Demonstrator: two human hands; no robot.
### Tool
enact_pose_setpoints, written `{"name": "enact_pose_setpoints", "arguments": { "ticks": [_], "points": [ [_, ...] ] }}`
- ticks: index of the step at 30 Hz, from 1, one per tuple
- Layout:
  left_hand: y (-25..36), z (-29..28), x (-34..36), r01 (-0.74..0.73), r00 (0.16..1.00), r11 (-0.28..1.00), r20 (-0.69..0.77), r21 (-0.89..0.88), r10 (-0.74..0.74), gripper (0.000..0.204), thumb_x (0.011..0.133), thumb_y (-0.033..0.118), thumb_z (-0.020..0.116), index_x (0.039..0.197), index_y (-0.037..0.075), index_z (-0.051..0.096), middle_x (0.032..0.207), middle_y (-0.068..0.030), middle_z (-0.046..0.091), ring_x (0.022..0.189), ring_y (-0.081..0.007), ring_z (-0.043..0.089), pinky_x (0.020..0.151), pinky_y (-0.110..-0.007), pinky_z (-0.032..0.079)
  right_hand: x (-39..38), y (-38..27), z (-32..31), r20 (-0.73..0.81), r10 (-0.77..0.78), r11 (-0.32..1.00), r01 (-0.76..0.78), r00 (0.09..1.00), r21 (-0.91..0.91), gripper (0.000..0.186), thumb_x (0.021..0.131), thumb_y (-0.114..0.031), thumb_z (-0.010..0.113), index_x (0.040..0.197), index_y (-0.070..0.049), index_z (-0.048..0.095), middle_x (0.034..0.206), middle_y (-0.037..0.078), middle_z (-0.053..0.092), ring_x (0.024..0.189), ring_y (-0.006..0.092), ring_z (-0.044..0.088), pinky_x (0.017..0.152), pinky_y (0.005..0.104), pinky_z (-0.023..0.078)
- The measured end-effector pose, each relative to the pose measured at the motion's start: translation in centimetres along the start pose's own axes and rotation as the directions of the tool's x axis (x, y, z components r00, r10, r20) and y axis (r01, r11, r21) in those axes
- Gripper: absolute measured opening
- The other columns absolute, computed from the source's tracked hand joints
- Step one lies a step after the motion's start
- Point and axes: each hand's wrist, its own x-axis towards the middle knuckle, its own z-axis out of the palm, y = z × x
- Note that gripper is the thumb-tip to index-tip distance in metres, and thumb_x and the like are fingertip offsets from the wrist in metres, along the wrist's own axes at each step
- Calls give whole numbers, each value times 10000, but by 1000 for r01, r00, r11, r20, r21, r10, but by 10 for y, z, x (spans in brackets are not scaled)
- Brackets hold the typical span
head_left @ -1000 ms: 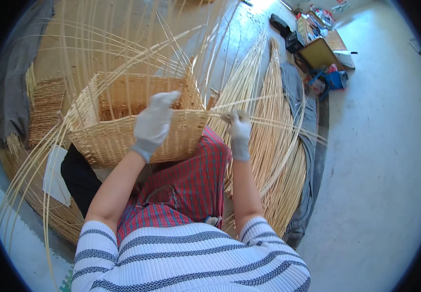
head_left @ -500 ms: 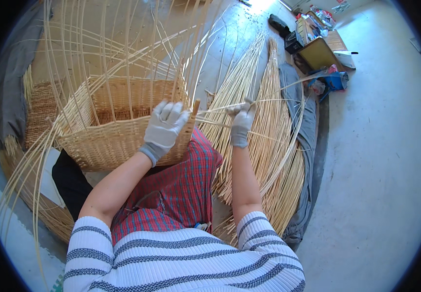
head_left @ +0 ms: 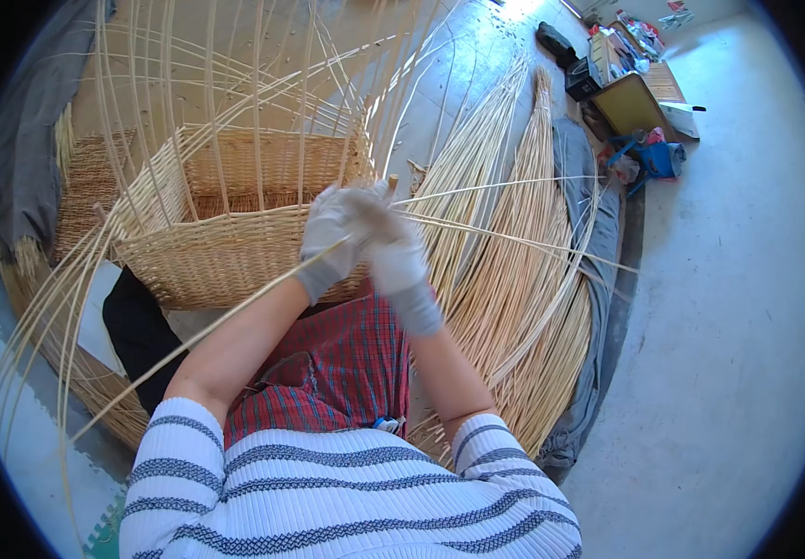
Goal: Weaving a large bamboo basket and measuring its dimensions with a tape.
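Note:
A rectangular wicker basket (head_left: 211, 261) sits at my lap, its tall upright stakes (head_left: 209, 102) rising from the sides. At its near right corner, beside a short thick stick (head_left: 393, 184), both my gloved hands meet. My left hand (head_left: 326, 244) is closed over the rim there; the fingertips are partly covered by the right hand. Smeared by motion, my right hand (head_left: 398, 265) appears closed on a pale weaving rod (head_left: 207, 331) that slants down-left across my left forearm. Other loose weaving rods (head_left: 523, 244) run out rightward from the corner.
Bundles of long pale rods (head_left: 514, 270) lie on grey cloth (head_left: 575, 149) to the right. Loose rod ends (head_left: 39, 317) fan out at left, near a dark cloth (head_left: 20, 158) and a brown woven piece (head_left: 90, 205). Farther right stand a box (head_left: 626, 102) and a blue bag (head_left: 660, 158).
My right hand has come left from the outstretched rods to meet my left hand at the corner. One rod now slants down-left over my left forearm. The view has shifted slightly.

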Motion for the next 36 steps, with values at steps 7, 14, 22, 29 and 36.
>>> {"name": "enact_pose_setpoints", "arguments": {
  "ticks": [7,14,22,29,36],
  "points": [
    [-57,-58,-5,351,904,531,132,-771,-406,270,974,258,620,1128,37,631,981,-82,674,845,-97,650,586,-220,509,61,28,-71,-75,213,510,-177,974,-842,548,715,-369,841,1061,-28,588,947,139,621,876,303,628,812,394,505],
    [40,-34,120,-206,972,890,21,-407,235,535,887,203,677,1362,34,499,1356,-241,525,1196,-380,553,1028,-383,445,65,70,-33,-434,-107,42,-432,894,-901,330,821,-300,707,1030,-69,598,871,145,620,802,344,637,722,441,502],
    [-93,-178,-156,424,899,841,48,-335,-434,155,928,69,650,1068,39,712,938,-54,704,859,-119,647,781,-287,531,66,48,-37,-358,180,356,-400,916,-844,349,797,-356,721,1011,-91,648,1001,174,699,975,349,672,833,445,523],
    [-174,-296,-207,504,512,747,-545,-434,-663,224,942,278,675,995,62,642,722,2,616,598,-115,567,537,-259,475,53,23,82,-409,-821,493,135,399,-859,211,850,-68,692,1059,-60,669,798,102,634,763,275,626,754,378,525],
    [-192,-269,-274,88,812,672,-338,-735,-475,343,898,56,655,1234,12,598,1155,-129,658,1069,-238,625,927,-365,498,-70,8,337,769,-442,704,710,462,-23,353,798,-284,717,1113,-133,672,1093,107,655,999,318,622,905,430,499]
  ]
}}
